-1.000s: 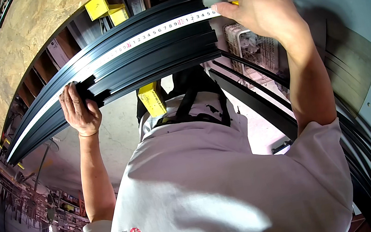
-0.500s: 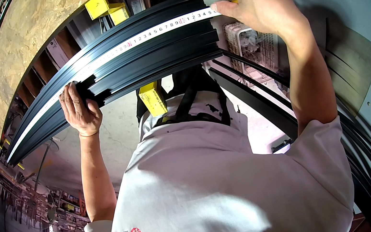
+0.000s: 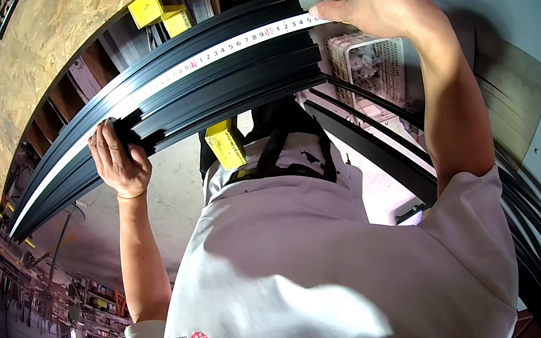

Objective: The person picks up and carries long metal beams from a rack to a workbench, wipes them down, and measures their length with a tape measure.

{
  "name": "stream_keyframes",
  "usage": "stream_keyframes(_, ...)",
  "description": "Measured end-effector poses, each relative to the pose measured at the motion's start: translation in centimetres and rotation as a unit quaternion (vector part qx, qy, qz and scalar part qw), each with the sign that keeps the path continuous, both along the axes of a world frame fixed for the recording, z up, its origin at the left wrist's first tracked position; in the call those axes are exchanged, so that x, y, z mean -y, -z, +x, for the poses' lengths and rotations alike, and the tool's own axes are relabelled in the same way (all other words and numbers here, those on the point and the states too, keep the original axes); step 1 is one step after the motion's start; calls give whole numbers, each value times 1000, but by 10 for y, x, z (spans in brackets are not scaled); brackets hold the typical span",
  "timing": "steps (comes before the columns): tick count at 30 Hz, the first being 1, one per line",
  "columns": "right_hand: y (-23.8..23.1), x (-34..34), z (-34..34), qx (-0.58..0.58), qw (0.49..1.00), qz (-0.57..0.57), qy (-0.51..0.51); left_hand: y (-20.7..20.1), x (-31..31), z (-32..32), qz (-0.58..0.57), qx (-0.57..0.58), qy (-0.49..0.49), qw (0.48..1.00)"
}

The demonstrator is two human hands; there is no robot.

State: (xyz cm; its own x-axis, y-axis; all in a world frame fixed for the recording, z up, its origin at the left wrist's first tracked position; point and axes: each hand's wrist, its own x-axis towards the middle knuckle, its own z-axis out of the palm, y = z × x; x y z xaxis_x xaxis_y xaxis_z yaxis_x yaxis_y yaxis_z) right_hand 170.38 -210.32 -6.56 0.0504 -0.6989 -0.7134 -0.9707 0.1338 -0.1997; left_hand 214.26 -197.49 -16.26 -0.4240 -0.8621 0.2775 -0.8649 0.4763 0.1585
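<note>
A long dark, grooved metal profile (image 3: 234, 75) stretches from the far left toward the upper middle and ends near my right hand. Along its top lies a white tape measure blade (image 3: 230, 46) with dark markings. My left hand (image 3: 119, 161) grips the profile's near edge, fingers over the top close to the blade and thumb apart. A dark cutout (image 3: 133, 128) shows beside those fingers. Just past the profile's end, my right hand (image 3: 378, 0) pinches the blade between thumb and fingers; what lies inside the palm is hidden.
Yellow blocks (image 3: 147, 9) sit under the profile's far side, another yellow block (image 3: 224, 144) at its near side. A chipboard bench (image 3: 60, 25) is at the upper left. Below my right forearm stand a white plastic crate (image 3: 367, 65) and long black bars (image 3: 380, 144).
My right hand has shifted very slightly right and down, with the blade still pinched. The profile and my left hand appear a touch lower and further right in the picture.
</note>
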Motion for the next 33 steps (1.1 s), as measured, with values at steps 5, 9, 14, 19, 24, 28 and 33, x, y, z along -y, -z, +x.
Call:
stream_keyframes(5, 6, 6, -1, 25, 999, 29, 13, -1, 0, 0, 1, -5, -2, 1000)
stream_keyframes(9, 15, 9, -8, 52, 998, 36, 9, 1, 0, 0, 2, -9, -5, 1000)
stream_keyframes(14, 17, 14, -9, 57, 997, 60, 3, 0, -2, 0, 5, -6, -11, 1000)
stream_keyframes(19, 22, 17, -12, 77, 993, 91, 14, 0, -4, 2, 20, -7, -12, 1000)
stream_keyframes(24, 18, 27, -9, 65, 988, 139, 16, 0, -5, 2, 22, -6, -16, 1000)
stream_keyframes(28, 20, 24, -10, 67, 994, 88, 16, -1, 0, -1, 15, -6, -14, 1000)
stream_keyframes(33, 12, 31, -11, 85, 990, 113, 10, -4, 1, -2, 22, -11, -20, 1000)
